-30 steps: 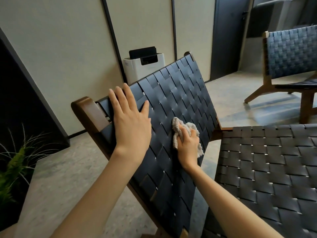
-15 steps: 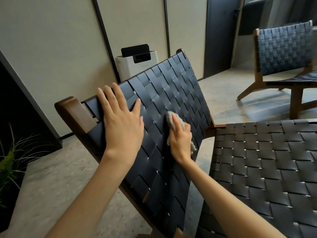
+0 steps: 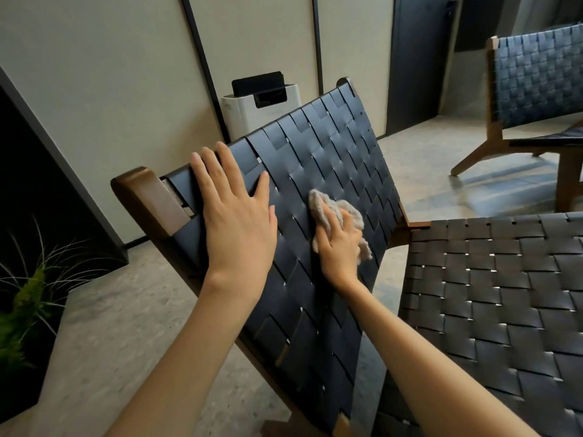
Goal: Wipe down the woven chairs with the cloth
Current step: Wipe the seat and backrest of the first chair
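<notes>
A wooden chair with a black woven backrest leans in front of me, its woven seat stretching to the right. My left hand lies flat on the upper left of the backrest, fingers spread, beside the brown wooden frame post. My right hand presses a crumpled beige cloth against the middle of the backrest. A second woven chair stands at the far right.
A white appliance with a black top stands against the beige wall behind the backrest. A green plant sits in a planter at the left edge. The floor is speckled stone. A dark door is behind.
My right hand and the cloth shifted slightly up and left across the backrest, then back a little. My left hand stayed flat on the backrest. The camera view drifted slightly.
</notes>
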